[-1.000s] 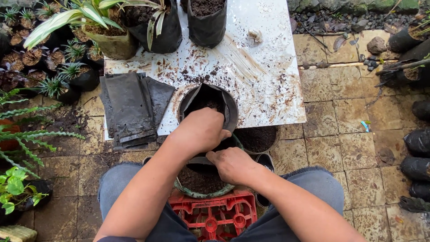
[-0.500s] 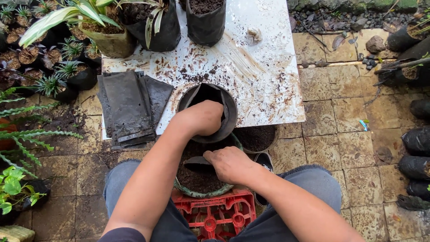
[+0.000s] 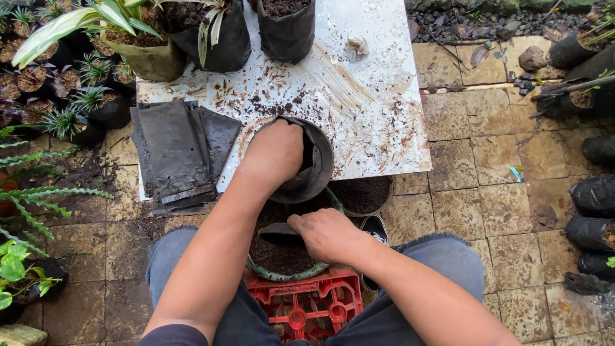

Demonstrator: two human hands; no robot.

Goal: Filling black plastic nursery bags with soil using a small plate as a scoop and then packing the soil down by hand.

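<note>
Outdoor paved patio, dirty white counter (image 3: pixel 384 109) scattered with soil. An empty black grow bag (image 3: pixel 314 160) stands at the counter's near edge; the left hand (image 3: pixel 272 154) is pushed into its mouth, fingers clamped on the rim, likely to hold it open. Just below, the right hand (image 3: pixel 330 234) grips a small dark scoop (image 3: pixel 278 234), fingers closed on it, over a soil basin (image 3: pixel 282 259) resting on a red crate (image 3: pixel 301 307). Flat spare bags (image 3: pixel 176 157) lie left; potted plants (image 3: pixel 211 32) stand behind.
</note>
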